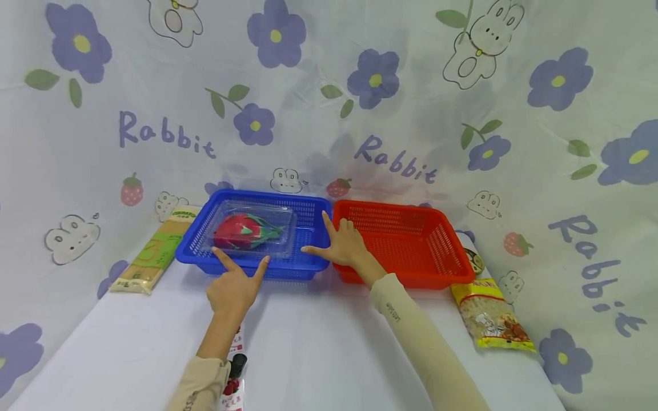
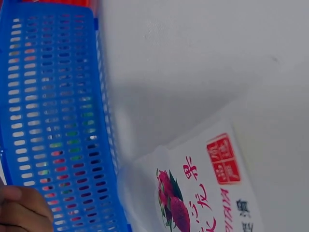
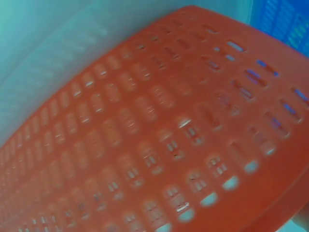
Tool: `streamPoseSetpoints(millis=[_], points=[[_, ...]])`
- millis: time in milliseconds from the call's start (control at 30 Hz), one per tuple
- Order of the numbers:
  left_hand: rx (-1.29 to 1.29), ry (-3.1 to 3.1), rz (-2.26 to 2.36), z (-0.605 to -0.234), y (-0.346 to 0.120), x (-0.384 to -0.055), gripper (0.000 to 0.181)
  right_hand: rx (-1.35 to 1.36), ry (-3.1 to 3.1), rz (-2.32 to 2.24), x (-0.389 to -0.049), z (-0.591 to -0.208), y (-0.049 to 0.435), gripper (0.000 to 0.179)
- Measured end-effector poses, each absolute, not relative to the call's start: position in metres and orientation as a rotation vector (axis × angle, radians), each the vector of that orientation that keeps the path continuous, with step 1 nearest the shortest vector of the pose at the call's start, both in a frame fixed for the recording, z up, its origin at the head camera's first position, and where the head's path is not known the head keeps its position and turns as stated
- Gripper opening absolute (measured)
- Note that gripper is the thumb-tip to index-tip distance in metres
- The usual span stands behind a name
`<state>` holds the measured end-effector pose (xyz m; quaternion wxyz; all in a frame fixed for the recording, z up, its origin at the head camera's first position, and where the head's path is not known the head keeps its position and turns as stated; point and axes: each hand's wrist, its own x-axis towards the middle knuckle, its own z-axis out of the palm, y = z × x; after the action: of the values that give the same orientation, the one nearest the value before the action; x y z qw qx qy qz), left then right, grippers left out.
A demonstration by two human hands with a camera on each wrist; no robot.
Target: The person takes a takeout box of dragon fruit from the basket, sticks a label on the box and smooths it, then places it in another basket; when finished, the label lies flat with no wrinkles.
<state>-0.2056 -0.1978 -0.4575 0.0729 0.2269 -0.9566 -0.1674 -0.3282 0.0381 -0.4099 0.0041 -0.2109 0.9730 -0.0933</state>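
left hand (image 1: 232, 290): thumb (image 1: 261, 268), index finger (image 1: 224, 260) spread | right hand (image 1: 346, 244): same

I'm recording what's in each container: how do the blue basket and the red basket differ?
The blue basket holds a dragon fruit in a clear box; nothing shows inside the red basket. In the head view, the blue basket stands left, the red basket right. Both have slotted walls.

So at 12 o'clock there's this white fabric backdrop with purple flowers and cartoon rabbits (image 1: 375, 80), kinda cute. Around 4 there's a yellow-and-clear plastic bag of light-coloured food (image 1: 485, 314) on the white table (image 1: 319, 354). Near 9, a long flat beige-and-green packet (image 1: 159, 248). Down at 7, a white sheet printed with magenta dragon fruit (image 2: 198, 186), partly hidden.
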Motion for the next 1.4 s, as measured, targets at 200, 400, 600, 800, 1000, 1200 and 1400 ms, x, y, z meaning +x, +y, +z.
streamPoseSetpoints(millis=[200,400,600,800,1000,1200,1400], points=[[0.661,-2.868,-0.525,-0.459,-0.198,-0.206,0.125,-0.689,3.042,-0.249,-0.330,-0.411,0.023,0.114],[0.657,-2.858,-0.542,-0.460,-0.198,-0.204,0.125,-0.714,3.033,-0.232,-0.329,-0.411,0.009,0.114],[0.672,-2.854,-0.570,-0.461,-0.198,-0.205,0.125,-0.709,3.016,-0.211,-0.330,-0.412,-0.002,0.114],[0.662,-2.839,-0.584,-0.463,-0.199,-0.205,0.125,-0.711,3.008,-0.175,-0.331,-0.414,-0.012,0.113],[0.658,-2.848,-0.608,-0.465,-0.199,-0.203,0.123,-0.730,3.008,-0.123,-0.330,-0.418,-0.020,0.113],[0.669,-2.843,-0.638,-0.464,-0.199,-0.203,0.123,-0.713,3.005,-0.092,-0.331,-0.417,-0.026,0.112],[0.665,-2.828,-0.638,-0.463,-0.198,-0.204,0.122,-0.700,2.975,-0.152,-0.332,-0.418,-0.032,0.113]])
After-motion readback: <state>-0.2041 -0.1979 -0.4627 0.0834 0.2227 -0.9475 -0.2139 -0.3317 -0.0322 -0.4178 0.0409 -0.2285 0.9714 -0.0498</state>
